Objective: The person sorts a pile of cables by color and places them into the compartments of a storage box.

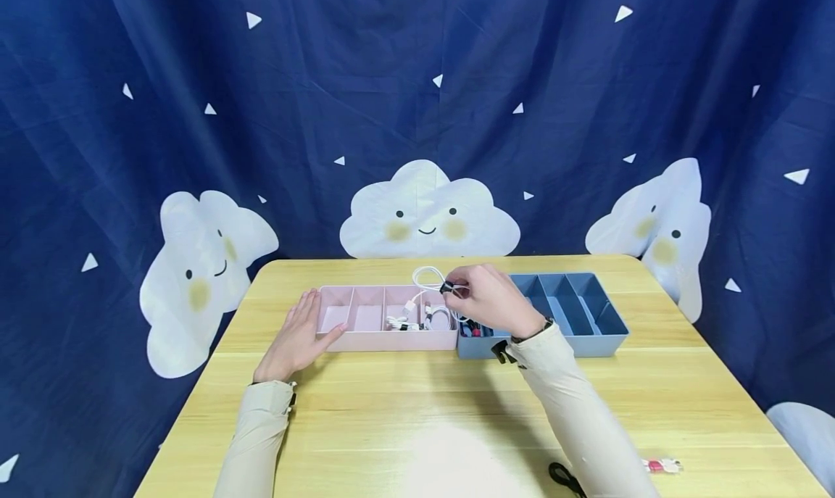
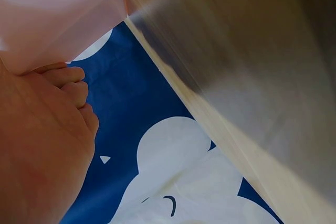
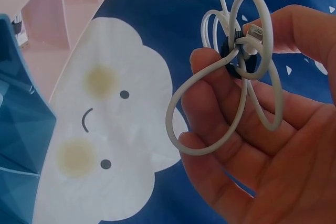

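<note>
My right hand pinches a coiled white charging cable, raised over where the two boxes meet. A black tie binds the coil, and one metal plug shows by the thumb in the right wrist view. Another white end hangs above the pink divided box. My left hand rests at that box's left end, fingers along the side and thumb over the front rim. White cables lie in its two right compartments; the two left ones show bare floors.
A blue divided box stands right against the pink one, with dark and red items in its left compartment, partly behind my right hand. Near the table's front edge lie a black cable and a red-and-white item beside my right sleeve.
</note>
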Available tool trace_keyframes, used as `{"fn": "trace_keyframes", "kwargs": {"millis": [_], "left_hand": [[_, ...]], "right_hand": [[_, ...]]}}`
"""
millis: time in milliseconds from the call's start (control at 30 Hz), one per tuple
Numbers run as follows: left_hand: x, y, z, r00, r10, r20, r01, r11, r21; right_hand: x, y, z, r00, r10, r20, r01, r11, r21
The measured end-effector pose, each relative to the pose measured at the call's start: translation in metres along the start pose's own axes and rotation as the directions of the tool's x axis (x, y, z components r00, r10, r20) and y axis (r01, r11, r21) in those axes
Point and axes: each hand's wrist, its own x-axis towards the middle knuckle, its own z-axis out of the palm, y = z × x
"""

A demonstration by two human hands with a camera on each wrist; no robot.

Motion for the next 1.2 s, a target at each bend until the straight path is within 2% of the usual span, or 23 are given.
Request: {"fn": "trace_keyframes", "kwargs": {"millis": [1200], "left_hand": [[0.0,0.0,0.0,1.0,-0.005,0.003,0.005,1.0,0.001]], "right_hand": [[0.035,-0.013,0.022,0.999,-0.045,0.031,0.045,0.999,0.018]]}}
